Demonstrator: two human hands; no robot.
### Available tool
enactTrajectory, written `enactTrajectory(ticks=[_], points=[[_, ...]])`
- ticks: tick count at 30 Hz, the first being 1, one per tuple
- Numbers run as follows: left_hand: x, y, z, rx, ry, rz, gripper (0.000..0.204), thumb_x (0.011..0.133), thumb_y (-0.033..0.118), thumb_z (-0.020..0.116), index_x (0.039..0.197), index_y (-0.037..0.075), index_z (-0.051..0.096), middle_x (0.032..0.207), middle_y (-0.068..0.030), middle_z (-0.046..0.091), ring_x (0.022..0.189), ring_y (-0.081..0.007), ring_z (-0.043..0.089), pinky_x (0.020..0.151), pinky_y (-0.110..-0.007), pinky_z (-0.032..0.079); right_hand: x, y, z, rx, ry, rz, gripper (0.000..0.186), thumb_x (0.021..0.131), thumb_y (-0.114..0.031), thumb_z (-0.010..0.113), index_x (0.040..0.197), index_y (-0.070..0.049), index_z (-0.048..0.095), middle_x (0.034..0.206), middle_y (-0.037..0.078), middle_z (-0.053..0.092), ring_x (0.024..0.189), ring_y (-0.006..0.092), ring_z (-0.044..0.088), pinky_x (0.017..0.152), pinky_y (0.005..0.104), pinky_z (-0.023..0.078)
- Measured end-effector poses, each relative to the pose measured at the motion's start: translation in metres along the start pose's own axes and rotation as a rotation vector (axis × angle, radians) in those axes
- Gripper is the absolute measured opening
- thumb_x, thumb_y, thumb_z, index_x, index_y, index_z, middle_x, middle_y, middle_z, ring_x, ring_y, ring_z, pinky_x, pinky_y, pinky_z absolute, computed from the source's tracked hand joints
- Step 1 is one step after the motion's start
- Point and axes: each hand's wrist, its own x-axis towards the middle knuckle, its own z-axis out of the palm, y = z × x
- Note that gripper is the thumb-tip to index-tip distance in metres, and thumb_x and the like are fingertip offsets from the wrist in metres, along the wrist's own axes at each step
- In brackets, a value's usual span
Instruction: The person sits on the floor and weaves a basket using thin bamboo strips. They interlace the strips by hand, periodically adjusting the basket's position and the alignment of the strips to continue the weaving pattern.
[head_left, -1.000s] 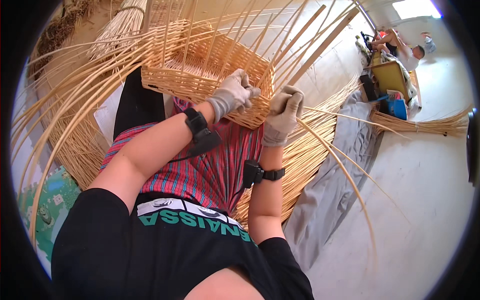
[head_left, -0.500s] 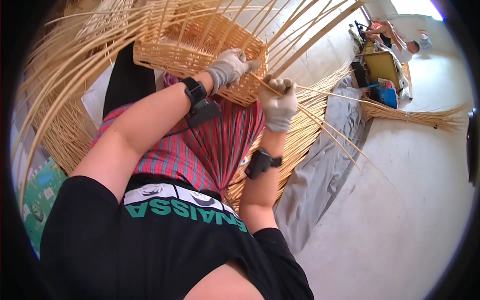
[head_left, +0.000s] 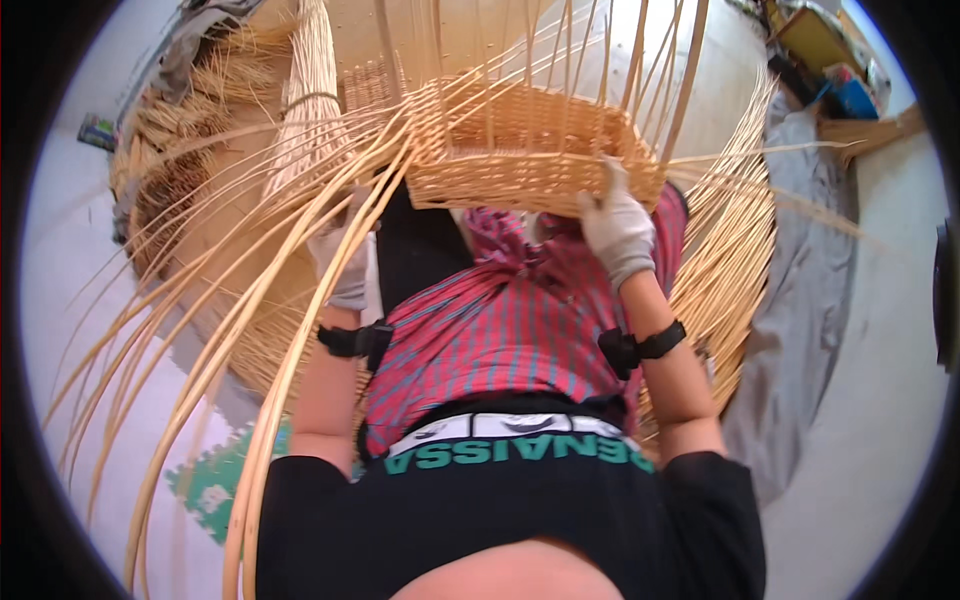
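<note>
A pale woven rectangular basket (head_left: 530, 180) with upright stakes sits over my lap, long loose strands (head_left: 250, 290) fanning from its left end toward the lower left. My right hand (head_left: 615, 225), in a light glove, grips the near wall at the basket's right part. My left hand (head_left: 340, 245), also gloved, is left of and below the basket among the strands, which partly hide its fingers; whether it holds any is unclear. Red striped cloth (head_left: 500, 350) covers my lap beneath.
Pale reed bundles lie at the back left (head_left: 310, 110) and right (head_left: 725, 300). Darker bundles (head_left: 200, 120) line the far left. Grey cloth (head_left: 785, 320) runs along the right. A green mat (head_left: 215, 490) is lower left; a blue container (head_left: 855, 98) stands back right.
My left hand has left the basket's front and moved left, behind the strands. My right hand has moved onto the basket's wall. The basket now appears more level, and the view has shifted.
</note>
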Motion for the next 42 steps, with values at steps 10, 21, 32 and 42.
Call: enactTrajectory(ticks=[10, 21, 32, 42], points=[[-0.019, 0.076, -0.011, 0.193, -0.435, -0.192, 0.055, 0.101, 0.025, 0.061, 0.146, 0.003, 0.038, 0.132, -0.0162, 0.061, 0.131, -0.0239, 0.051, 0.11, -0.034, 0.04, -0.081, -0.186, 0.084, 0.331, -0.544, -1.419, 0.056, 0.08, -0.054, 0.072, 0.118, -0.013, 0.069, 0.105, 0.013, 0.07, 0.1, 0.0359, 0.067, 0.087, 0.0477, 0.054], [0.047, 0.09, 0.019, -0.233, -0.161, 0.234, 0.049, 0.109, 0.02, 0.045, 0.153, 0.0, 0.036, 0.055, 0.0054, 0.037, 0.057, -0.0088, 0.05, 0.116, -0.048, 0.041, 0.072, 0.007, 0.065, 1.316, -0.222, -0.437, 0.033, 0.104, -0.037, 0.053, 0.097, -0.006, 0.063, 0.07, 0.0, 0.054, 0.064, 0.0191, 0.056, 0.073, 0.0397, 0.054], [-0.007, -0.012, 0.058, 0.322, -0.033, 0.016, 0.044, 0.097, 0.029, 0.07, 0.125, -0.003, 0.061, 0.134, -0.0274, 0.059, 0.126, -0.0442, 0.055, 0.11, -0.046, 0.043, 0.06, 0.002, 0.024, 0.864, -0.026, -0.102, 0.018, 0.102, -0.014, 0.062, 0.114, -0.001, 0.064, 0.099, 0.004, 0.065, 0.093, 0.0123, 0.062, 0.092, 0.0315, 0.052], [0.062, -0.035, 0.072, 0.21, -0.39, -0.274, 0.072, 0.082, 0.031, 0.088, 0.136, -0.003, 0.055, 0.122, -0.0194, 0.067, 0.11, -0.0281, 0.065, 0.097, -0.038, 0.053, 0.073, -0.009, 0.054, 0.625, 0.25, -0.1, 0.018, 0.095, 0.006, 0.067, 0.112, 0.0, 0.067, 0.104, 0.006, 0.069, 0.097, 0.0124, 0.065, 0.087, 0.0268, 0.055]])
